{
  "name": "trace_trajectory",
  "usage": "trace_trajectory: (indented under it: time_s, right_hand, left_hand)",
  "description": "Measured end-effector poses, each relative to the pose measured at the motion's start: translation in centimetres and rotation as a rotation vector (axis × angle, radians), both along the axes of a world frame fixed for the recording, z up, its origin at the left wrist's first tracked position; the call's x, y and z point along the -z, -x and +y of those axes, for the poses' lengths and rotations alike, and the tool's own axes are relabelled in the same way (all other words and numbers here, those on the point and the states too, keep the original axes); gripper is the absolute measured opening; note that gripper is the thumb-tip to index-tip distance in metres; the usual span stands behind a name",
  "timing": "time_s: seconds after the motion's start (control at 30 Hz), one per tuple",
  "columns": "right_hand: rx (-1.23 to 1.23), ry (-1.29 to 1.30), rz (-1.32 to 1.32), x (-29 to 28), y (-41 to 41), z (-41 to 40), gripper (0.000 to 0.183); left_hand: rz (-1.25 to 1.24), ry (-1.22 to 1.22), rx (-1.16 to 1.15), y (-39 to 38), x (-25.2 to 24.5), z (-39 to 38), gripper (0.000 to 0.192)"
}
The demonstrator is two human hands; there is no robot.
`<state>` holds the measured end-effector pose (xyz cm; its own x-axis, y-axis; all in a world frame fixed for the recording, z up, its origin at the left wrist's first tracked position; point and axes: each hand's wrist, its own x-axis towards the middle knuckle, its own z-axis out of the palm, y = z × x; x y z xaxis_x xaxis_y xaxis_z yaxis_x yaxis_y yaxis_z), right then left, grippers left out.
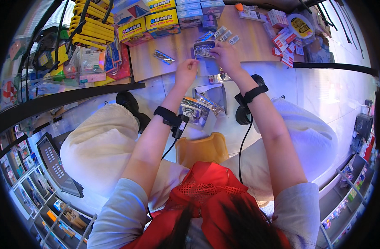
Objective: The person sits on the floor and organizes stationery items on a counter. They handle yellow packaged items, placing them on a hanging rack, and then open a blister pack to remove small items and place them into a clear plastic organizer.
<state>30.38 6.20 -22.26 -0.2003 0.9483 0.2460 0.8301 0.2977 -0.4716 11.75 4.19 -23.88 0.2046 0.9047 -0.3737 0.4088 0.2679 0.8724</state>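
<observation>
My right hand point(226, 56) is at the right side of a small open carton point(208, 69). Its fingertips close on one of the silver foil packets point(203, 53) in the carton's mouth. Just left of the carton, my left hand point(186, 72) has its fingers curled together; whether something small is between them is hidden. A lone silver packet point(163, 57) lies on the wooden shelf board point(146, 63) to the left. Beyond the carton, several more foil packets point(224, 36) lie loose.
Yellow and blue product boxes point(162, 22) are stacked at the back. Red-and-white small boxes point(283, 40) pile up at right, yellow frames point(93, 31) at left. Below the board's edge, an open box point(197, 116) holds foil packets between my feet, before a yellow stool point(202, 149). Cabled straps point(174, 121) circle both forearms.
</observation>
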Motion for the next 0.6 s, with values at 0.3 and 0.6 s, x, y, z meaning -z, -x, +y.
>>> trace_trajectory:
  time_s: [0.3,0.6]
  right_hand:
    - [-0.096,-0.068,-0.511,1.0,2.8,1.8,0.010]
    - [-0.231,-0.131,-0.495,1.9,3.8,2.6,0.010]
  left_hand:
    - [0.471,-0.401,0.283,-0.4,1.0,-3.0,0.030]
    - [0.515,-0.473,0.365,-0.2,0.5,-3.1,0.031]
